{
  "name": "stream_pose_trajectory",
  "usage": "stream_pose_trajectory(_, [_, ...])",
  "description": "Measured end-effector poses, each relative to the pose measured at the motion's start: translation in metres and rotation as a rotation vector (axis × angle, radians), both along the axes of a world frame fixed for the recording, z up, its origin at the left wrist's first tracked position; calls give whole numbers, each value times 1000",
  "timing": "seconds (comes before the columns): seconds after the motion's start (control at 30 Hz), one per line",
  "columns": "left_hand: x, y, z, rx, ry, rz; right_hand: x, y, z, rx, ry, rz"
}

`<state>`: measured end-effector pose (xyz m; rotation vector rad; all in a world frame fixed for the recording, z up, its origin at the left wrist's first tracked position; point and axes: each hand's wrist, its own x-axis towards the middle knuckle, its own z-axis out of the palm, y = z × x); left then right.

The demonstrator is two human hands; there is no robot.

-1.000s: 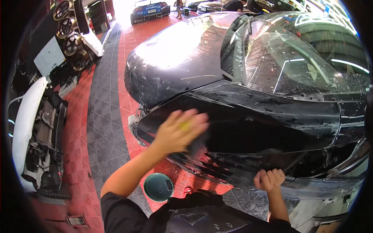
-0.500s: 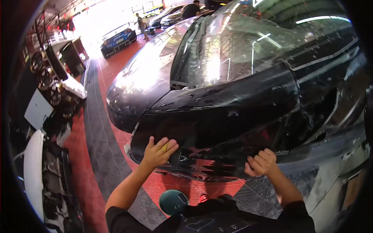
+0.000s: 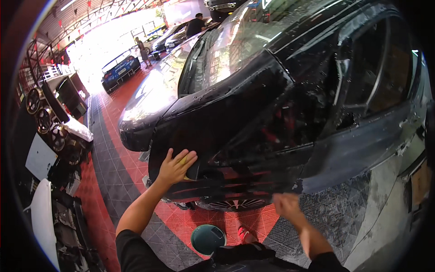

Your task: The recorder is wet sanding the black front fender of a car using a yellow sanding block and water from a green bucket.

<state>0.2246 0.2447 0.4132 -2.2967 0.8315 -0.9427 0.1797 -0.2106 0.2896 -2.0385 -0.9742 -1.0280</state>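
A black car (image 3: 235, 113) with a wet, dull surface fills the middle and right. My left hand (image 3: 176, 167) lies on its front fender (image 3: 208, 149), fingers stretched over a flat yellow pad (image 3: 183, 159) pressed against the panel. Yellow shows between the fingers and at the palm's lower edge; the rest of the pad is covered. Lower right of it, off the car's side, my right hand (image 3: 287, 205) hangs in a loose fist, somewhat blurred, with nothing seen in it. Below the fender, part of a wheel (image 3: 236, 205) shows.
A dark green bucket (image 3: 208, 239) stands on the red and grey tiled floor by my foot (image 3: 246, 235). Wheels (image 3: 44, 120) and loose body panels (image 3: 41, 156) line the left side. Farther off are a blue car (image 3: 120, 72) and two people, one standing (image 3: 142, 52).
My right hand has come off the car's lower side and moved down, left in the picture. My left hand stays on the fender with the pad. The view has swung to the right.
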Motion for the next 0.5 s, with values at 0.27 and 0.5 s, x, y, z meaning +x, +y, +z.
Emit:
stream_pose_trajectory(0.27, [63, -172, 148, 13, -72, -275, -123, 93, -65, 96, 494, 47])
stream_pose_trajectory(0.5, [12, 12, 48, -37, 123, -122, -241, 51, -103, 194, 590, -332])
